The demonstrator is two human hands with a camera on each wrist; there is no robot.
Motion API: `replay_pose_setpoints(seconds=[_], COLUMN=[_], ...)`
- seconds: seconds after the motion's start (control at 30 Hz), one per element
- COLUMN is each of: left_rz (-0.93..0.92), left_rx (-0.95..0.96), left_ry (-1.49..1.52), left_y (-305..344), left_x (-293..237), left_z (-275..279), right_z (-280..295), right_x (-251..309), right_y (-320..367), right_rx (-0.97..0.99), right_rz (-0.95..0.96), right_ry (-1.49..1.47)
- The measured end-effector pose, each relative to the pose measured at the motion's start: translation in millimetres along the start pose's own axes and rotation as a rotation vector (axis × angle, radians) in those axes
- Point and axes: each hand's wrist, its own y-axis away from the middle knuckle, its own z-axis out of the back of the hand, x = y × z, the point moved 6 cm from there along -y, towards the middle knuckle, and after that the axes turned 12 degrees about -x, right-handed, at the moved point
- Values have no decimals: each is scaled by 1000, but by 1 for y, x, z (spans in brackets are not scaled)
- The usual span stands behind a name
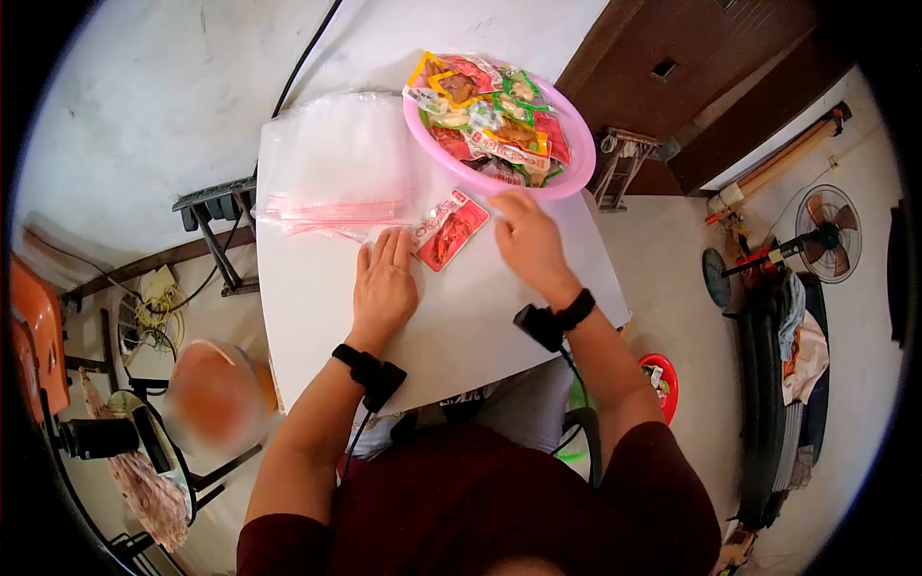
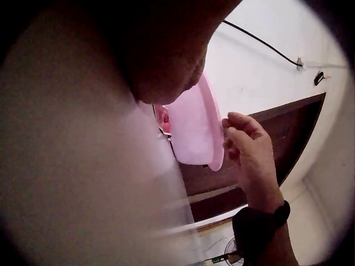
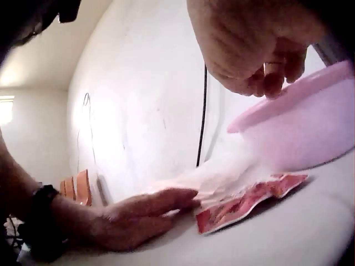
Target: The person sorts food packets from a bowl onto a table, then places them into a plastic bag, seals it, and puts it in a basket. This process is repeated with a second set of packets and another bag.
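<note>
My left hand (image 1: 386,288) lies palm down on the white table, fingers straight, with its fingertips at the lower edge of the clear zip bags (image 1: 336,163). Just beyond those fingertips lies a red-and-white food packet (image 1: 449,230), flat on the table. In the right wrist view the packet (image 3: 249,202) shows slightly wavy beside the left hand (image 3: 138,219). My right hand (image 1: 528,245) is raised off the table near the pink basin (image 1: 576,178), its fingers loosely bent and holding nothing. Several food packets (image 1: 499,120) are heaped inside the basin.
The white table (image 1: 480,326) meets a white wall at its far side. A black cable (image 1: 305,60) runs along the wall. On the floor to the right is a red basin (image 1: 661,384); a bucket (image 1: 213,394) stands at the left.
</note>
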Motion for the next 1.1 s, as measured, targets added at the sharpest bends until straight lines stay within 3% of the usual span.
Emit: replay_pose_setpoints(seconds=[0.1, 0.2, 0.3, 0.6, 0.7, 0.8, 0.9, 1.1], left_rz=[-1, -7, -14, -41, -47, -44, -42, -47], left_rx=[39, 55, 50, -15, -27, -19, -17, -29], left_ry=[-5, -19, -21, -7, -8, -2, -11, -16], left_y=[-2, -1, 0, -3, -4, -4, -1, -1], left_x=[-2, -1, -1, -5, -6, -6, -2, -4], left_z=[2, -2, 1, 5, 8, 7, 2, 7], right_z=[21, 17, 1, -23, -34, -34, -27, 41], right_x=[-32, -73, -89, -89, -103, -113, -106, -12], right_y=[-30, -56, -71, -92, -95, -97, -95, -77], right_rx=[-156, -10, 122, 228, 327, 113, 6, -116], right_rz=[126, -71, -45, 107, 80, -27, 308, 316], right_ry=[143, 197, 355, 630, 705, 640, 583, 600])
